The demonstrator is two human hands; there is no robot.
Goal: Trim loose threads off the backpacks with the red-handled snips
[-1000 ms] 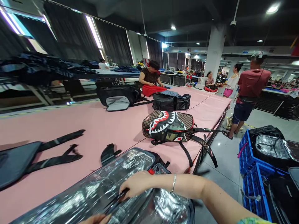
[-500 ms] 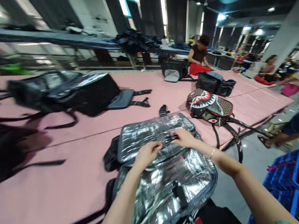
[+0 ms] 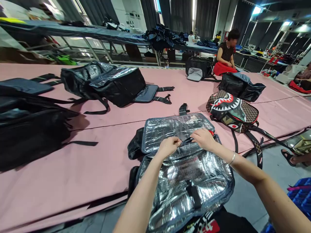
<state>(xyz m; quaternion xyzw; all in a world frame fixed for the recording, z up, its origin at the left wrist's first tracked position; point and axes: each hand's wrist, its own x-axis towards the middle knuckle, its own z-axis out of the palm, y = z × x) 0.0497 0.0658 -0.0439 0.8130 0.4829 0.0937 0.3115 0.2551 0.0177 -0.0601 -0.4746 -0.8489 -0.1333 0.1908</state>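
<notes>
White lettering and a red patch are showing on the black garment point(image 3: 218, 223) at the bottom of the view; folds are cutting the characters, so I cannot make out the words. Dark marks are standing on the far wall point(image 3: 130, 23), too small for reading. The check-and-camouflage backpack point(image 3: 233, 111) is carrying a printed toothed mouth and a red-and-white eye.

The silver-lined bag point(image 3: 206, 168) is lying open on the pink worktop point(image 3: 114, 158), at its near edge, with its lower end reaching out past that edge toward the wearer. The left hand point(image 3: 169, 145) and the right hand point(image 3: 202, 139) are facing each other over the bag's middle, both pinching a dark strip point(image 3: 186, 141) between thumb and fingers. A black strap point(image 3: 193, 195) is lying across the lower lining.

To the left, a broad stretch of pink surface is running between this bag and the black bag point(image 3: 36, 139), giving the left arm side room. To the right, the backpack is sitting close by, narrowing the space, its straps hanging over the near edge. Grey floor point(image 3: 245, 184) is showing beyond that edge, and a blue crate point(image 3: 300, 197) is standing at the lower right. Just behind the silver-lined bag, a short black strap piece point(image 3: 184, 109) is lying near its rim.
</notes>
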